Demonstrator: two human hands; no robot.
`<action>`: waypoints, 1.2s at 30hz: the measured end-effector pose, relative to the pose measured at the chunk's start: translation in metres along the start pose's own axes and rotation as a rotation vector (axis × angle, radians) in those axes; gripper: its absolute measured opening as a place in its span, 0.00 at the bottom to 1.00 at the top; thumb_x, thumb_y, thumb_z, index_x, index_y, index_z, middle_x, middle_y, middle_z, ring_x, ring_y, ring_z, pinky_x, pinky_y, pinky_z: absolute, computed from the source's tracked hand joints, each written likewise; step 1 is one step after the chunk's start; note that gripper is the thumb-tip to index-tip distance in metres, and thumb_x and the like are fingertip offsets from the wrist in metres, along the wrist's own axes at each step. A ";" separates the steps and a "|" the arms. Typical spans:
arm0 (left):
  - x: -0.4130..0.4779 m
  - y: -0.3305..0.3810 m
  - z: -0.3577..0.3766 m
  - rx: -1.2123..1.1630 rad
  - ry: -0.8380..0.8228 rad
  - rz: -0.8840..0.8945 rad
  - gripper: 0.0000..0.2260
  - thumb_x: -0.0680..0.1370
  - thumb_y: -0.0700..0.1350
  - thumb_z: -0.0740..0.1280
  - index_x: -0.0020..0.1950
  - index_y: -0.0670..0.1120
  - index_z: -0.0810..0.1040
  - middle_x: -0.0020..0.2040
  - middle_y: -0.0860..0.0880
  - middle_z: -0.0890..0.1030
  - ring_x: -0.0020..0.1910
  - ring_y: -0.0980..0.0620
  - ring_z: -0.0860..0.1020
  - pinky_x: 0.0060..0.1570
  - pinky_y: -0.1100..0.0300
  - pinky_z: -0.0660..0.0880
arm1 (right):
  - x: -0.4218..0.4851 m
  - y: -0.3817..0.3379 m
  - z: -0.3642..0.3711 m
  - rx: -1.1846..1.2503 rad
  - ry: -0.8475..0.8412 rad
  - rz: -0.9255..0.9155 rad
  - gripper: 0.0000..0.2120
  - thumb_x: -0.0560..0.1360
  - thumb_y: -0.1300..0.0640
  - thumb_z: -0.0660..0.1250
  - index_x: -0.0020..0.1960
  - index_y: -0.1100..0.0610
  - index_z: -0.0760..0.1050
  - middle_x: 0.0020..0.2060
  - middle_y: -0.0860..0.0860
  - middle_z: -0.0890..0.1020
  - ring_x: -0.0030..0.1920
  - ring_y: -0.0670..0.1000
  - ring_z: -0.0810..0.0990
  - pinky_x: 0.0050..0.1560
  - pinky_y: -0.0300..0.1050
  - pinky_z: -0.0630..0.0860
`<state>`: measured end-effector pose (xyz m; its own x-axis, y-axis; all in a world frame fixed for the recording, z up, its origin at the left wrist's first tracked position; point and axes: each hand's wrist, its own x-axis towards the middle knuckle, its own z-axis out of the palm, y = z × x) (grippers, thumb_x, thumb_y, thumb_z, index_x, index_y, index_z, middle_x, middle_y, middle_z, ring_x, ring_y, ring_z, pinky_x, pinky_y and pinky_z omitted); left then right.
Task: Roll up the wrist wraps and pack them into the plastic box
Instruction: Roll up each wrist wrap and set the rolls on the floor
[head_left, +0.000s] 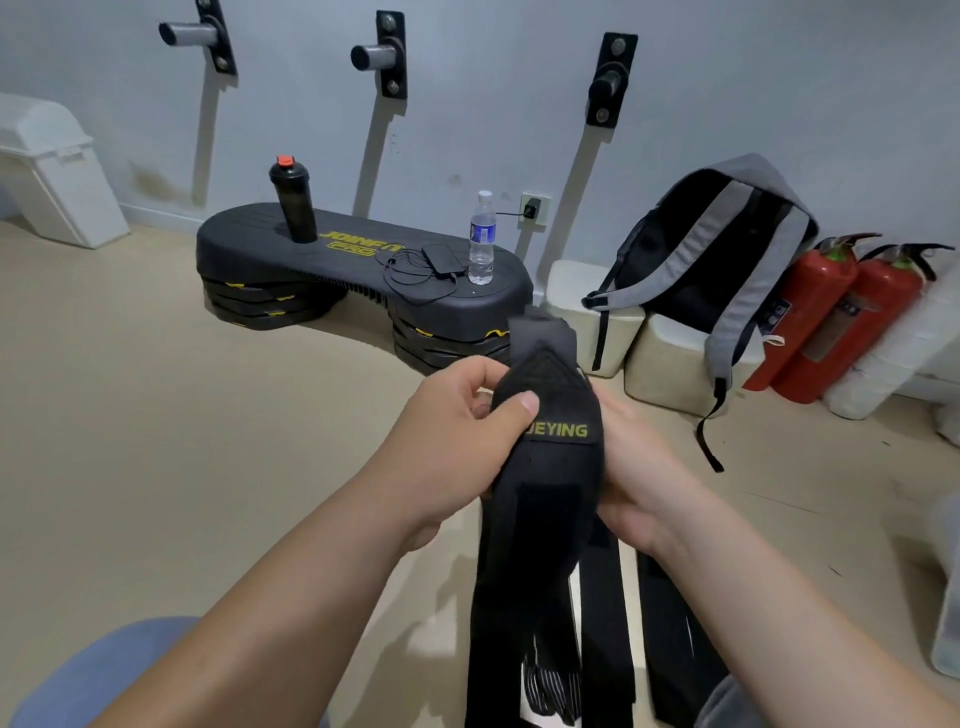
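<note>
A black wrist wrap (550, 467) with yellow lettering is held up in front of me, its long tail hanging down between my forearms. My left hand (457, 436) grips the wrap's upper part from the left, thumb pressed on its front beside the lettering. My right hand (639, 483) holds it from the right, fingers mostly hidden behind the fabric. More black wraps (670, 639) lie below on the floor. A clear plastic box (948, 597) shows partly at the right edge.
A black step platform (363, 270) carries a shaker bottle (293, 202), a water bottle (481, 239) and a phone. A grey backpack (717, 270) leans on white blocks. Two red fire extinguishers (831, 317) stand by the wall. A white bin (52, 171) stands far left.
</note>
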<state>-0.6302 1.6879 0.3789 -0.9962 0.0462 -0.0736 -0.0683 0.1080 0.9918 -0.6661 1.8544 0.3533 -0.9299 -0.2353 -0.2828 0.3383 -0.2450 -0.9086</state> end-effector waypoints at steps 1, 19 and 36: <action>0.002 -0.003 0.001 0.040 0.040 0.026 0.03 0.83 0.44 0.70 0.51 0.49 0.82 0.37 0.48 0.83 0.34 0.54 0.79 0.35 0.56 0.76 | -0.001 0.000 0.002 0.019 -0.018 0.016 0.13 0.85 0.49 0.66 0.65 0.53 0.82 0.59 0.57 0.87 0.62 0.61 0.85 0.67 0.61 0.80; 0.018 -0.015 -0.002 0.220 0.179 0.151 0.02 0.82 0.44 0.72 0.49 0.50 0.83 0.42 0.42 0.85 0.45 0.38 0.83 0.50 0.39 0.83 | 0.005 0.002 -0.010 0.093 -0.026 -0.024 0.13 0.81 0.63 0.64 0.63 0.63 0.82 0.56 0.60 0.84 0.57 0.58 0.83 0.63 0.59 0.78; 0.024 -0.028 0.000 0.424 0.187 0.234 0.14 0.81 0.49 0.71 0.66 0.52 0.86 0.55 0.55 0.88 0.54 0.59 0.84 0.59 0.57 0.81 | -0.004 -0.002 -0.013 0.101 0.002 0.027 0.16 0.84 0.59 0.59 0.56 0.57 0.87 0.55 0.58 0.88 0.50 0.56 0.83 0.47 0.49 0.81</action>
<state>-0.6519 1.6857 0.3490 -0.9774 -0.0570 0.2036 0.1467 0.5105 0.8472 -0.6654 1.8677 0.3527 -0.9206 -0.2408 -0.3075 0.3758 -0.3318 -0.8653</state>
